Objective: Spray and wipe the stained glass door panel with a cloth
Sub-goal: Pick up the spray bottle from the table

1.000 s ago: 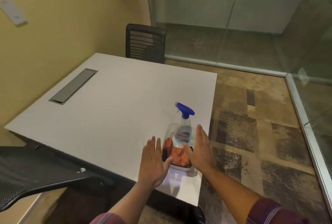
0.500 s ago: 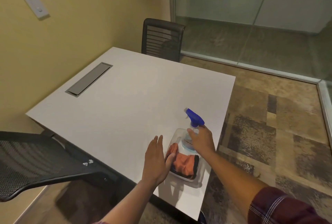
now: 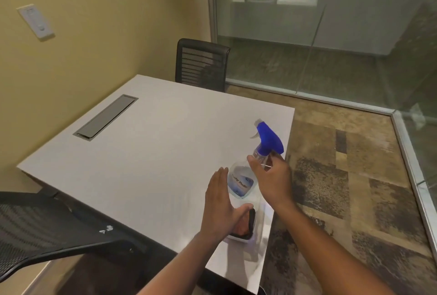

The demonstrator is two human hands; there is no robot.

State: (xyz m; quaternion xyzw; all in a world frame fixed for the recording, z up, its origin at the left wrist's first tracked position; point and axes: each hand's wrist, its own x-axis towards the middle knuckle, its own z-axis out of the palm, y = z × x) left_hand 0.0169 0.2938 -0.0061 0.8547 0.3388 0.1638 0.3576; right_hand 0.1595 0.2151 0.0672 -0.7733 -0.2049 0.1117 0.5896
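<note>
The glass door panel [image 3: 319, 29] stood across the room beyond the table [image 3: 153, 152], well apart from both hands; no stain could be made out on it at this range, and which pane was the door could not be told with certainty. The spray bottle [image 3: 250, 171] was held above the near right corner of the table, tilted, its blue trigger head [image 3: 269, 139] uppermost. The right hand [image 3: 272, 181] gripped it at the neck, thumb on one side and fingers wrapped round the other, which in my judgement suited lifting it clear rather than spraying, as no finger lay on the trigger. The left hand [image 3: 222, 209] was open, fingers pressed together and straight, with the thumb resting on the cloth [image 3: 243, 227]; this appeared to be either steadying the tray [image 3: 238, 239] or preparing to take up the cloth. The tray, a shallow white one near the table edge, held the orange cloth with a dark border; the bottle's base hung just above its far end. The bottle looked clear, but its fill level could not be judged. Neither spraying nor wiping had begun.
</note>
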